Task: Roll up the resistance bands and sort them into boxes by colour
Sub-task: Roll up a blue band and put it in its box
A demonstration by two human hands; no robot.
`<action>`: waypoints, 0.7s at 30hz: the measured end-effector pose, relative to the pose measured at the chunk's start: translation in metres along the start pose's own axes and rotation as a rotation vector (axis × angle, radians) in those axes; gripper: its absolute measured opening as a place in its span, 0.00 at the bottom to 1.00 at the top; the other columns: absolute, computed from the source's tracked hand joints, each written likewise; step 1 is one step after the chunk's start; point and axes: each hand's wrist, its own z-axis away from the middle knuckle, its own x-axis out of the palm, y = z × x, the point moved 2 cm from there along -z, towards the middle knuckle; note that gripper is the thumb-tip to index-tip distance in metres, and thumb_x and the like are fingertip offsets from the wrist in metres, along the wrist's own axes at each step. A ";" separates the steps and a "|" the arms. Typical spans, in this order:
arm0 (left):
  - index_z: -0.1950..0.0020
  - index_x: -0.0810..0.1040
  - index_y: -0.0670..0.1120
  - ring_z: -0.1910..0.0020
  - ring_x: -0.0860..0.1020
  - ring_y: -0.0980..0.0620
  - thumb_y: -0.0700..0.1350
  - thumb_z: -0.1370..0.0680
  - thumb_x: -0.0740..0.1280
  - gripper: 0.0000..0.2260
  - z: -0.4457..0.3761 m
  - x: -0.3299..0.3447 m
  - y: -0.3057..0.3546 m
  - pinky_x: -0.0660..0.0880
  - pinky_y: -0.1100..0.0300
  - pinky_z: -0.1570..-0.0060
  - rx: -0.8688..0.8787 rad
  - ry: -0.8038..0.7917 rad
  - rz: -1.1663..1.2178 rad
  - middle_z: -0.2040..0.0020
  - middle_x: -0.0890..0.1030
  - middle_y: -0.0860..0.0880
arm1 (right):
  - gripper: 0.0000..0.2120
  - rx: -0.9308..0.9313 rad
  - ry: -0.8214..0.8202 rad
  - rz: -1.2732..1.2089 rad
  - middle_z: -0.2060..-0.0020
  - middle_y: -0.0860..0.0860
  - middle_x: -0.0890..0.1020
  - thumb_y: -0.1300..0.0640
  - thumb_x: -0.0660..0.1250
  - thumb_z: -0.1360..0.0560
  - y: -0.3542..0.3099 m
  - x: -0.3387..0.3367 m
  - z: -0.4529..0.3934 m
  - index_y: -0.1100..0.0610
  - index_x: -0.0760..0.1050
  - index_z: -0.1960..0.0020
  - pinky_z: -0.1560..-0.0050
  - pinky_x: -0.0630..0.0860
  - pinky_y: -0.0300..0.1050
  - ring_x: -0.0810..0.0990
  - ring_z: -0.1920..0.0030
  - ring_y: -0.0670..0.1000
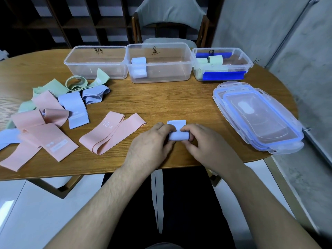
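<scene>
A light blue band (pixel 177 134) lies almost fully rolled on the table near its front edge, a short flat end sticking out beyond the roll. My left hand (pixel 150 146) and my right hand (pixel 203 142) pinch the roll from either side. Three clear boxes stand in a row at the back: the left box (pixel 95 62) is empty, the middle box (pixel 159 63) holds rolled light blue bands (pixel 139 66), and the right box (pixel 222 63) holds rolled green bands (pixel 214 60). A pink band (pixel 112 133) marked 15 LB lies flat to the left of my hands.
A loose pile of pink, green and light blue bands (pixel 46 112) covers the left of the wooden table (pixel 161 99). Stacked clear lids with blue rims (pixel 256 115) lie at the right. A chair (pixel 170 20) stands behind the boxes.
</scene>
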 end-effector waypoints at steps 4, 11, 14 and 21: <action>0.37 0.75 0.54 0.54 0.81 0.47 0.52 0.21 0.66 0.13 0.005 -0.003 0.000 0.74 0.54 0.64 0.035 -0.003 -0.030 0.45 0.77 0.55 | 0.10 -0.005 -0.011 0.014 0.58 0.40 0.73 0.55 0.66 0.21 -0.001 -0.001 0.005 0.49 0.74 0.40 0.58 0.66 0.36 0.71 0.55 0.43; 0.37 0.74 0.59 0.52 0.80 0.50 0.57 0.22 0.64 0.14 0.030 -0.007 0.005 0.74 0.56 0.65 0.041 -0.019 -0.042 0.44 0.76 0.58 | 0.12 -0.021 -0.030 0.018 0.53 0.42 0.76 0.53 0.64 0.20 -0.007 0.001 0.030 0.49 0.74 0.37 0.51 0.71 0.43 0.73 0.50 0.45; 0.38 0.76 0.59 0.54 0.81 0.50 0.57 0.22 0.65 0.14 0.037 -0.008 0.007 0.74 0.57 0.66 0.062 -0.011 -0.046 0.46 0.77 0.58 | 0.13 -0.022 -0.049 0.014 0.50 0.44 0.77 0.53 0.64 0.20 -0.009 0.002 0.036 0.50 0.74 0.35 0.49 0.72 0.44 0.74 0.48 0.46; 0.35 0.76 0.58 0.50 0.80 0.51 0.57 0.21 0.63 0.15 0.036 -0.009 0.007 0.71 0.58 0.61 0.021 -0.038 -0.017 0.43 0.77 0.58 | 0.17 -0.011 -0.038 -0.004 0.55 0.40 0.74 0.53 0.66 0.21 -0.010 -0.002 0.036 0.49 0.72 0.33 0.53 0.73 0.43 0.73 0.52 0.44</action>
